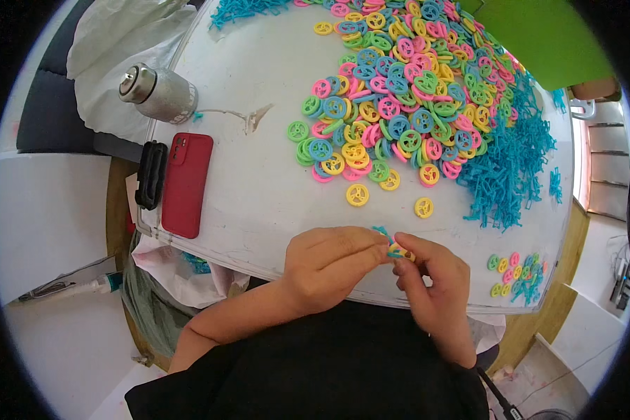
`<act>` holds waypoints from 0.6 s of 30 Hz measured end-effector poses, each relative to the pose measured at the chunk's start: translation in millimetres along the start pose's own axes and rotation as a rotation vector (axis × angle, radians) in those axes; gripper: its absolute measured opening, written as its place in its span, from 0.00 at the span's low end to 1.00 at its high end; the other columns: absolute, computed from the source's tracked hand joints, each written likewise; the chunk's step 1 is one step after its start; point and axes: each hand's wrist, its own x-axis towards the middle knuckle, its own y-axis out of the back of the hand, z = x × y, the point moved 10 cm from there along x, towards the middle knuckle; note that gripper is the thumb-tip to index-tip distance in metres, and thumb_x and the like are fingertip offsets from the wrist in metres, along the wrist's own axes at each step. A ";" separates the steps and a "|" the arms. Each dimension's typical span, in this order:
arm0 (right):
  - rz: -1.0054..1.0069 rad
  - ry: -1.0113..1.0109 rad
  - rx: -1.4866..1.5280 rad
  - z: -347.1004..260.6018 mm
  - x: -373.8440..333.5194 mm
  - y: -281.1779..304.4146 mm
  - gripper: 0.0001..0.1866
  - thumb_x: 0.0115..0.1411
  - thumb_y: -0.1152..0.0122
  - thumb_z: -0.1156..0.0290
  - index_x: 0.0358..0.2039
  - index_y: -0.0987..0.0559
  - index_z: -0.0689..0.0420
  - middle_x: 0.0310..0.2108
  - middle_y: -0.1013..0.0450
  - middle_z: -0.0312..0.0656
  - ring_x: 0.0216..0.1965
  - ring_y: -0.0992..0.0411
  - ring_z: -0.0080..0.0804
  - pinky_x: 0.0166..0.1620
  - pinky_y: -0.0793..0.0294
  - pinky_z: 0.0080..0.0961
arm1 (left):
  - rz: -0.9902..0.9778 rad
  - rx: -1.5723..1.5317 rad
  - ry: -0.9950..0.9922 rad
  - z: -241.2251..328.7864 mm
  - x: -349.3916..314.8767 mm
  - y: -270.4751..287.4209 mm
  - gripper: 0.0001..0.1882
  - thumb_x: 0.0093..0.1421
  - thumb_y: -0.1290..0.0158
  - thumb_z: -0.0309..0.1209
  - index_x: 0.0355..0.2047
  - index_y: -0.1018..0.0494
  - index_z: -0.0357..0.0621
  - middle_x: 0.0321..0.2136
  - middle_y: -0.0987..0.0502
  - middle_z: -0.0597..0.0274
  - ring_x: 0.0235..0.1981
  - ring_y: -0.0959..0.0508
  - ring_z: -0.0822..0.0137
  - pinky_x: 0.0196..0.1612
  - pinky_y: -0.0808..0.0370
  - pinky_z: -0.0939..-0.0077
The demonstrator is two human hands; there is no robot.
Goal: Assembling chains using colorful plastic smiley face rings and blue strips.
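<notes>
Near the table's front edge, my two hands meet over small plastic parts. My left hand (pixel 332 266) is closed, its fingertips pinching a small blue plastic piece (pixel 379 230) whose end sticks out above them. Thumb and forefinger of my right hand (pixel 437 283) pinch a yellow toy wheel (pixel 403 253) against that blue piece. My fingers cover most of both parts, so I cannot tell whether they are joined. Just beyond the hands lie a loose yellow wheel (pixel 424 207) and another yellow wheel (pixel 357 195).
A large heap of colourful wheels (pixel 413 91) spreads over the white table (pixel 259 189). Blue plastic pieces (pixel 507 168) are piled at its right, and a small group of parts (pixel 518 276) lies at front right. On the left are a red phone (pixel 187 185), a black case (pixel 151 175) and a metal bottle (pixel 159 92).
</notes>
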 end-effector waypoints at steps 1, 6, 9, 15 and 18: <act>0.001 0.001 -0.001 -0.2 0.3 2.3 0.15 0.64 0.43 0.78 0.51 0.24 0.66 0.30 0.23 0.41 0.26 0.25 0.24 0.28 0.23 0.20 | 0.000 0.000 -0.001 -0.4 0.2 0.3 0.17 0.50 0.34 0.22 0.42 0.22 0.42 0.34 0.17 0.54 0.32 0.16 0.58 0.32 0.22 0.72; 0.015 -0.329 0.782 36.0 -4.4 -12.4 0.11 0.64 0.43 0.80 0.47 0.22 0.64 0.34 0.23 0.38 0.31 0.24 0.22 0.34 0.23 0.17 | -0.099 -0.226 0.149 -16.8 -8.9 -11.9 0.19 0.51 0.33 0.25 0.45 0.22 0.41 0.37 0.17 0.52 0.36 0.16 0.57 0.37 0.21 0.71; -0.060 -0.363 0.804 34.2 -9.4 -0.7 0.12 0.62 0.43 0.80 0.46 0.23 0.68 0.32 0.23 0.44 0.27 0.22 0.27 0.30 0.21 0.21 | -0.212 -0.332 0.247 -13.0 -4.8 -8.1 0.22 0.52 0.32 0.29 0.48 0.22 0.42 0.41 0.18 0.52 0.40 0.16 0.56 0.40 0.21 0.71; -0.223 -0.632 0.758 66.0 -33.3 -6.9 0.11 0.62 0.41 0.79 0.45 0.24 0.66 0.29 0.23 0.41 0.25 0.23 0.23 0.28 0.21 0.18 | -0.169 -0.214 0.448 -36.5 -3.4 21.8 0.21 0.52 0.33 0.30 0.47 0.21 0.43 0.44 0.19 0.55 0.41 0.18 0.57 0.40 0.22 0.71; -0.156 -0.644 0.641 78.2 -39.1 -25.1 0.11 0.62 0.38 0.77 0.44 0.25 0.63 0.26 0.24 0.38 0.23 0.25 0.20 0.26 0.25 0.16 | -0.278 0.187 0.360 -29.7 -4.1 23.2 0.20 0.48 0.33 0.25 0.43 0.21 0.44 0.39 0.20 0.56 0.38 0.21 0.55 0.41 0.25 0.66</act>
